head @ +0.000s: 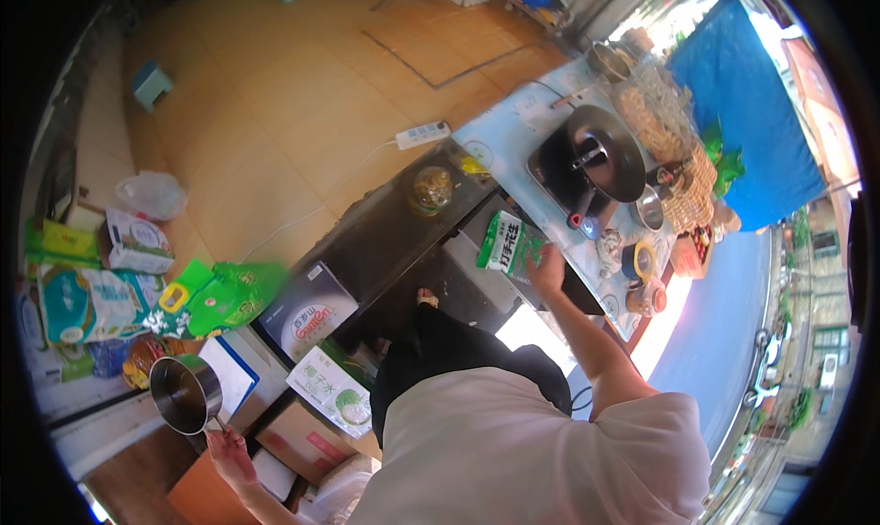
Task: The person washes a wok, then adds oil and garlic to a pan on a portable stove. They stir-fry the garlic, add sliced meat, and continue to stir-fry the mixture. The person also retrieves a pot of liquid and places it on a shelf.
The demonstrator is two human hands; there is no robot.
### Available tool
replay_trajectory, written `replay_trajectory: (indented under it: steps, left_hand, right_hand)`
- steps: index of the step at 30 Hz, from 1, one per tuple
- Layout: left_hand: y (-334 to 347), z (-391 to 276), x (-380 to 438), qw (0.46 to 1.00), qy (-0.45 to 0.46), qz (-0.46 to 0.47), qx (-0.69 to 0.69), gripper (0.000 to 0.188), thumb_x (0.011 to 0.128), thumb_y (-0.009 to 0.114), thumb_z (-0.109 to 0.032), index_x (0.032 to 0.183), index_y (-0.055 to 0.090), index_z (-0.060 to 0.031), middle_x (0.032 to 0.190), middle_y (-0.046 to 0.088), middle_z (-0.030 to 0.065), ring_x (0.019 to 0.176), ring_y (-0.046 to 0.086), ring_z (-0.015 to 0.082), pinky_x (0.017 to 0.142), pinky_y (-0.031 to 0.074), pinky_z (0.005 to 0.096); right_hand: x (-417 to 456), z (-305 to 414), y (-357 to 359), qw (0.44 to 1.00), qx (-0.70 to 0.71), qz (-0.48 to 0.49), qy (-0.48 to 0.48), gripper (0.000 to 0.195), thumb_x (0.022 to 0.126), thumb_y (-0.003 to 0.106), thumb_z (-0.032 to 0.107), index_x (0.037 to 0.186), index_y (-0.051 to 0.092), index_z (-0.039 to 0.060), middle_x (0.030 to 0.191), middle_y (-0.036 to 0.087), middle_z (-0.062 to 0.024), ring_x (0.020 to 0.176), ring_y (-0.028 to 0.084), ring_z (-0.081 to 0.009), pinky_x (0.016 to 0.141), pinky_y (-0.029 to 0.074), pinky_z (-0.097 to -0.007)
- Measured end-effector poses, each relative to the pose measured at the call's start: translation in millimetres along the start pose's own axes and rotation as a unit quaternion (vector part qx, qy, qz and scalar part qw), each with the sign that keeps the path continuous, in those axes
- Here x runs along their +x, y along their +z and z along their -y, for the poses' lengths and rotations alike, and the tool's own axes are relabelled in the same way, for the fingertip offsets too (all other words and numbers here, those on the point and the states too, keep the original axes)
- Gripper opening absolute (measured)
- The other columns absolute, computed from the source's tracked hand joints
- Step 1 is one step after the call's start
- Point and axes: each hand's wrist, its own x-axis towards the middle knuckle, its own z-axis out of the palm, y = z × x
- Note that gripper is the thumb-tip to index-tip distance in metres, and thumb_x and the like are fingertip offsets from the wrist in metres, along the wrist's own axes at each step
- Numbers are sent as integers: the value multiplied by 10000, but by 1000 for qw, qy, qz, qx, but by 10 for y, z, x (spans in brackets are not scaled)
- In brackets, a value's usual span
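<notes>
At the lower left, my left hand [232, 454] is closed around the handle of a stainless steel saucepan [185, 394], whose open top faces the camera; a little brownish stuff or reflection shows inside. My right hand [548, 270] grips the edge of a green and white printed packet [500, 239] beside the table. Beyond it, a black frying pan [622, 153] with a lid or handle-like piece in it sits on a black portable cooktop [553, 157]. A small metal bowl [647, 208] and a roll of tape [639, 261] lie near the pan.
A blue-topped table [502, 126] holds woven baskets [691, 191] and bagged food. A lidded glass jar [432, 189] stands on the dark shelf. Cartons [313, 315] are beside my legs; bags and bottles crowd the left counter. A power strip [423, 135] and cord lie on the tiled floor.
</notes>
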Motion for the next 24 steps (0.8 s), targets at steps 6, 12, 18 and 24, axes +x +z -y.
replay_trajectory:
  steps: [6, 12, 18, 24]
  left_hand:
    - [1579, 157, 196, 993, -50, 108, 20, 215, 935, 499, -266, 908, 586, -71, 895, 605, 68, 811, 560, 147, 720, 447, 246]
    - [2939, 481, 345, 975, -98, 194, 52, 207, 950, 472, -239, 886, 540, -54, 821, 565, 19, 904, 558, 176, 747, 459, 270]
    - [4051, 766, 280, 960, -116, 234, 101, 213, 954, 465, -239, 832, 490, -67, 782, 498, 15, 873, 553, 176, 722, 439, 272]
    - [4721, 928, 275, 944, -159, 245, 155, 227, 953, 467, -247, 810, 490, -72, 782, 509, 9, 868, 559, 173, 723, 456, 280]
  right_hand:
    - [709, -934, -769, 993, -72, -75, 48, 751, 585, 658, 124, 1255, 329, 40, 1239, 494, -149, 1173, 368, -366, 1012, 277, -425]
    - [926, -1372, -737, 997, -81, -4, 16, 893, 566, 669, 189, 1334, 228, 71, 1347, 431, -94, 1283, 261, -352, 1040, 211, -461]
    - [1039, -1481, -661, 991, -121, 44, 43, 939, 574, 658, 225, 1381, 195, 100, 1394, 377, -79, 1331, 204, -345, 996, 200, -506]
    - [951, -1304, -812, 999, -36, -15, 0, 838, 607, 654, 188, 1360, 293, 105, 1312, 459, -94, 1332, 210, -336, 1014, 177, -510]
